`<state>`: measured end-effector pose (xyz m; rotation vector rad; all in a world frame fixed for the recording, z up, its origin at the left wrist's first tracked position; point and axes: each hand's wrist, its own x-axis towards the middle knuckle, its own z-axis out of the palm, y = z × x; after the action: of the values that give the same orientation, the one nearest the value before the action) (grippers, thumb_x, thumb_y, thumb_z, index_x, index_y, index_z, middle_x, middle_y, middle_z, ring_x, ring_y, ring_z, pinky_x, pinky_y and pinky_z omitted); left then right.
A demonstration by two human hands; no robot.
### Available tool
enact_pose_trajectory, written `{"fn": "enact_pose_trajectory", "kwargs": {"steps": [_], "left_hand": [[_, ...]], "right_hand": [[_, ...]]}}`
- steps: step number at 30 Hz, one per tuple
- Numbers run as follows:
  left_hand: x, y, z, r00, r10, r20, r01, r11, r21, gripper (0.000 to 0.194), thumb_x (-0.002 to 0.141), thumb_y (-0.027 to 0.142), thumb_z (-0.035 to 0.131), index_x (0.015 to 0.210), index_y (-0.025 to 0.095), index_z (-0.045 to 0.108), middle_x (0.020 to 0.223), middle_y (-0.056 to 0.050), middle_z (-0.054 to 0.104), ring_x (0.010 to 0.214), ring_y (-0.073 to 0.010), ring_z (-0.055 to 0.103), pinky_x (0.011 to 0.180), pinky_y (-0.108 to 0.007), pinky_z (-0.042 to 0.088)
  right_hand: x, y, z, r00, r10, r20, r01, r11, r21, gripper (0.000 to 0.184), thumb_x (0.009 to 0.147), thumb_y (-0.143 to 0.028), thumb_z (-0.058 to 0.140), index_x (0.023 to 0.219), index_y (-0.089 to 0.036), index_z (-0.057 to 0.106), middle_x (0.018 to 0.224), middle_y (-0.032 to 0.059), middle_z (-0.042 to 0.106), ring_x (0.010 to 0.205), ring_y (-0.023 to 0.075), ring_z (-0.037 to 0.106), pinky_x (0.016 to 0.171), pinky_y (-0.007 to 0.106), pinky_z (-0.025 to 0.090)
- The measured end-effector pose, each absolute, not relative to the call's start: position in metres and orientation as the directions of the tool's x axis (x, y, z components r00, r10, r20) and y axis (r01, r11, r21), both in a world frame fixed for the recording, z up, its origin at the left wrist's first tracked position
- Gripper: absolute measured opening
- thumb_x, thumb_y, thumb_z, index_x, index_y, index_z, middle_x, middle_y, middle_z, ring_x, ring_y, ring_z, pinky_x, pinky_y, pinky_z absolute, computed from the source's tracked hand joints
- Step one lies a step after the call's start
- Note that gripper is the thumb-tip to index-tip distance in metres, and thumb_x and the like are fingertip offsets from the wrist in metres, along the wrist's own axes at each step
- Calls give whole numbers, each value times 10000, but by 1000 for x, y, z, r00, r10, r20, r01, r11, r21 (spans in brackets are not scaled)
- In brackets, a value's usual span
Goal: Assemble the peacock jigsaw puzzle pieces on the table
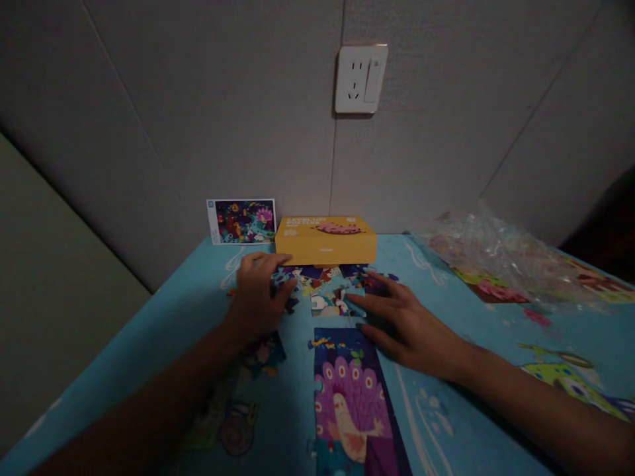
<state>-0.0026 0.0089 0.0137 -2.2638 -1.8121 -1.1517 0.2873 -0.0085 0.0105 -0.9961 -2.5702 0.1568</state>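
Observation:
My left hand is over the left side of the loose pieces, thumb and index finger apart, with dark puzzle pieces beside the thumb. My right hand has its fingers spread, the fingertips at the right edge of a small joined section of puzzle with white and light blue on it. Nearer to me lies a larger assembled puzzle section showing a purple peacock-like bird. More loose pieces lie in front of the yellow box. Another dark puzzle section is partly hidden by my left forearm.
A yellow puzzle box stands against the wall, and a picture card leans left of it. Crumpled clear plastic covers a colourful sheet at the right. A blue patterned cloth covers the table. A socket is on the wall.

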Motion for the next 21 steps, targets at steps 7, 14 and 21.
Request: {"fn": "enact_pose_trajectory", "kwargs": {"steps": [7, 14, 21], "left_hand": [[-71, 45, 14, -299, 856, 422, 854, 42, 519, 332, 852, 257, 489, 1094, 165, 698, 1005, -84, 732, 994, -297, 648, 956, -436, 466], [-72, 43, 15, -37, 962, 269, 878, -97, 468, 294, 737, 471, 717, 912, 241, 770, 1043, -68, 743, 1087, -312, 608, 1002, -438, 423], [-66, 31, 24, 146, 956, 256, 826, -260, 500, 290, 544, 386, 856, 779, 254, 750, 1051, -43, 719, 1129, -293, 560, 1021, -406, 392]], "right_hand": [[296, -1, -8, -638, 671, 379, 692, 715, -101, 492, 960, -515, 529, 1376, -264, 603, 1615, 157, 274, 1466, 504, 160, 1040, 759, 329], [298, 0, -9, -655, 654, 377, 678, 730, -88, 521, 960, -524, 529, 1413, -269, 568, 1629, 147, 240, 1473, 485, 164, 1067, 737, 326], [299, -2, -7, -664, 654, 363, 672, 734, -93, 509, 965, -524, 514, 1379, -241, 603, 1595, 182, 302, 1467, 487, 190, 1058, 731, 349]]}}
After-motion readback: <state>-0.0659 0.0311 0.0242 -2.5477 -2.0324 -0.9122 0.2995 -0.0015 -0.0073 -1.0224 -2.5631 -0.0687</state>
